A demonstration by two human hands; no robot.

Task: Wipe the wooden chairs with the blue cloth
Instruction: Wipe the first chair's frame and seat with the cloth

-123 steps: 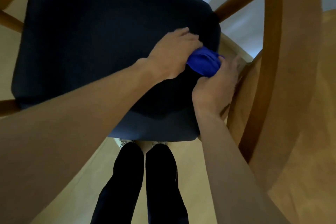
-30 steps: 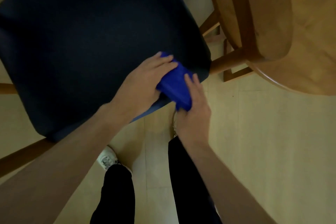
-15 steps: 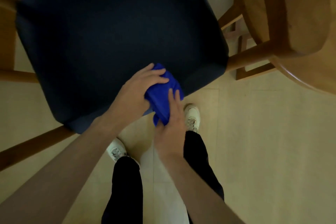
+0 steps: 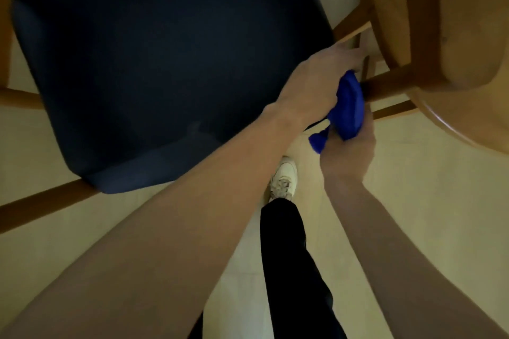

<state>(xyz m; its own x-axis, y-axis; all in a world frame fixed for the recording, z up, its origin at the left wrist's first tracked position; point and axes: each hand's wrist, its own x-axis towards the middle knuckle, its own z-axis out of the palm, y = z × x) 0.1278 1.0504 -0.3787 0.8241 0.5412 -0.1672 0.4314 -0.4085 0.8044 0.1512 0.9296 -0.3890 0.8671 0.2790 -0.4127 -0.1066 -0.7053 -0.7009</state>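
Observation:
A wooden chair with a dark navy seat pad fills the upper left. The bunched blue cloth sits at the seat's right front corner, against a wooden leg. My left hand reaches across the seat and lies over the top of the cloth, fingers stretched toward the wood. My right hand holds the cloth from below, fingers curled around its lower part, and a loose tail of cloth hangs at the left. Most of the fingertips are hidden by the cloth.
A round wooden table edge or chair frame crowds the upper right. Wooden chair legs angle out at the lower left. My black trouser leg and white shoe stand on the pale floor below the hands.
Both hands and the cloth have moved right, from the seat's front edge to its right corner against the wooden leg. The view has shifted with them.

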